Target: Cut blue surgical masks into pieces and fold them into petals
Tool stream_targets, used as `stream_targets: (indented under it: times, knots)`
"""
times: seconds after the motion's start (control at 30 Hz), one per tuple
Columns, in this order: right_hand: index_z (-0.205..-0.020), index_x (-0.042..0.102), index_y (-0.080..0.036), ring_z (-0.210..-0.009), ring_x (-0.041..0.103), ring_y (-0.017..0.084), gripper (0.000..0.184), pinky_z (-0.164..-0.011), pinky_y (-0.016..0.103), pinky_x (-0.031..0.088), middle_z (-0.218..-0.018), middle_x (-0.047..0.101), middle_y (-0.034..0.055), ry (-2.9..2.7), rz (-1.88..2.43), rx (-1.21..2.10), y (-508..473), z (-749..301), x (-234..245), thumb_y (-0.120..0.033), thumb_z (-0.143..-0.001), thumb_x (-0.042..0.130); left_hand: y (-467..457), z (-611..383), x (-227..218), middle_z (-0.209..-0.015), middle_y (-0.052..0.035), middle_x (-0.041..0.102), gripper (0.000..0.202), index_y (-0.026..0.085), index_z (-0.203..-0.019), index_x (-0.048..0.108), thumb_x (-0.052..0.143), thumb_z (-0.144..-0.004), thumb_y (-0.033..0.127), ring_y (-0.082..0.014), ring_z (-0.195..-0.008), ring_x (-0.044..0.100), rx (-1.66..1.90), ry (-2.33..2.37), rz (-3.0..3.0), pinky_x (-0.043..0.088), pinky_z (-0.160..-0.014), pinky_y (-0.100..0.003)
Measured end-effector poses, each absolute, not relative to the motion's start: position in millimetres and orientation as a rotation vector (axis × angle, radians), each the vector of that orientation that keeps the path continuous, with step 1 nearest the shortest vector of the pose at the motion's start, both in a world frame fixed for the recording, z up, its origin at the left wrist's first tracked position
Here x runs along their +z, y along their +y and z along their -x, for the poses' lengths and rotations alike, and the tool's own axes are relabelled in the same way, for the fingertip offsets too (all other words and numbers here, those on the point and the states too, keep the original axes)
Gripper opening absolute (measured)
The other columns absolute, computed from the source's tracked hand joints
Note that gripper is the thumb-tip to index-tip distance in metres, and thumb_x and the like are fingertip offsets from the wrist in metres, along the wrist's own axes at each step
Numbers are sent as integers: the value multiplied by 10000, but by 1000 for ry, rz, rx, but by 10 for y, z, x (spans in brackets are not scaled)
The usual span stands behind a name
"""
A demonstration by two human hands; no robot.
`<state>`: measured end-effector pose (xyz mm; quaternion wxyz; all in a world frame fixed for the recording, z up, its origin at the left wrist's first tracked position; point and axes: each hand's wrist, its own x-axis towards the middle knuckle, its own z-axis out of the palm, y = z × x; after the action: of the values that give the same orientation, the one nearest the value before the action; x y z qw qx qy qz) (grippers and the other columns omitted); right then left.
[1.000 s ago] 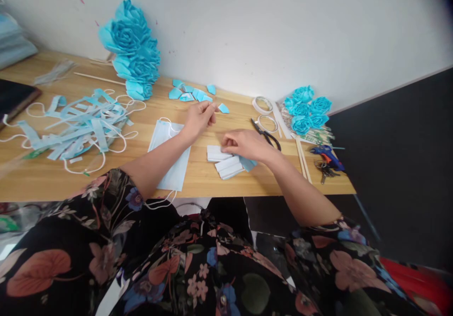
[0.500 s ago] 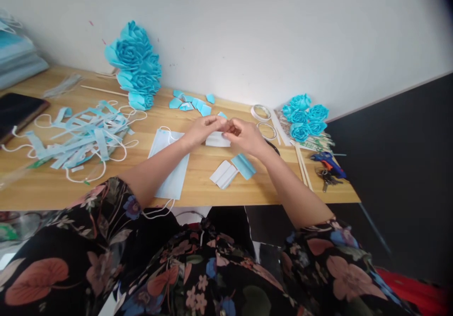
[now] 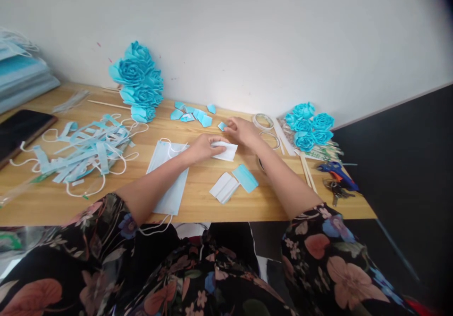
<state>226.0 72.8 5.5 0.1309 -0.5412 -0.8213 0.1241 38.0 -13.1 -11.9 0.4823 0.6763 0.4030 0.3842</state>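
A folded white piece of mask fabric (image 3: 228,152) is pinched between the thumb and fingers of my left hand (image 3: 204,149), just above the table. My right hand (image 3: 243,131) is farther back, its curled fingertips at the edge of a small blue cut piece (image 3: 222,126). In front of my hands lie a white pleated piece (image 3: 224,187) and a blue rectangular piece (image 3: 245,178), their corners close together. Under my left forearm is a whole face mask (image 3: 172,188) with ear loops. Several blue petal-shaped pieces (image 3: 201,117) lie behind my left hand.
Mask strips and loops (image 3: 92,148) are heaped on the left, near a phone (image 3: 24,129). Blue fabric roses (image 3: 138,82) stand by the wall; more roses (image 3: 304,123) lie right. Tape rolls (image 3: 264,121), sticks (image 3: 307,172), a glue gun (image 3: 338,174) and keys (image 3: 337,191) are rightward.
My hands, together at the white piece before, have separated. The left hand keeps the white piece, while the right has moved to the small blue piece. The view has shifted slightly.
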Motion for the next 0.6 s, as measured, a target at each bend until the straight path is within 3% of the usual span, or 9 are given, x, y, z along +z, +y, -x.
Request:
stream_targets:
  times: [0.13, 0.37, 0.5, 0.6]
  knots:
    - [-1061, 709, -194, -878, 665, 209, 302, -732, 291, 447, -1065, 749, 86, -2410, 1681, 346, 880, -2133, 51, -421, -875, 640, -131, -388, -108, -773, 1, 701, 206, 156, -908, 757, 657, -760, 258, -119, -658, 567, 947, 981, -1614, 417, -630, -221]
    - [-829, 647, -160, -661, 596, 128, 171, -586, 227, 438, -789, 702, 21, -2184, 1607, 861, 1029, -2219, 41, -320, -785, 690, -106, -377, -116, -807, -8, 704, 192, 145, -872, 750, 681, -753, 280, -133, -704, 584, 962, 984, -1569, 423, -676, -236]
    - [-906, 619, -167, -646, 599, 114, 152, -561, 211, 479, -818, 697, 19, -1834, 1603, 1049, 893, -2222, 97, -228, -777, 672, -97, -379, -113, -792, -9, 688, 186, 136, -860, 737, 690, -741, 270, -115, -659, 545, 989, 981, -1489, 398, -628, -224]
    - [-1026, 631, -165, -653, 600, 109, 243, -554, 206, 492, -859, 699, 24, -1753, 1589, 1114, 815, -2160, 130, -167, -784, 658, -88, -383, -118, -702, 12, 632, 180, 143, -838, 729, 696, -735, 287, -98, -575, 476, 987, 979, -1450, 352, -544, -214]
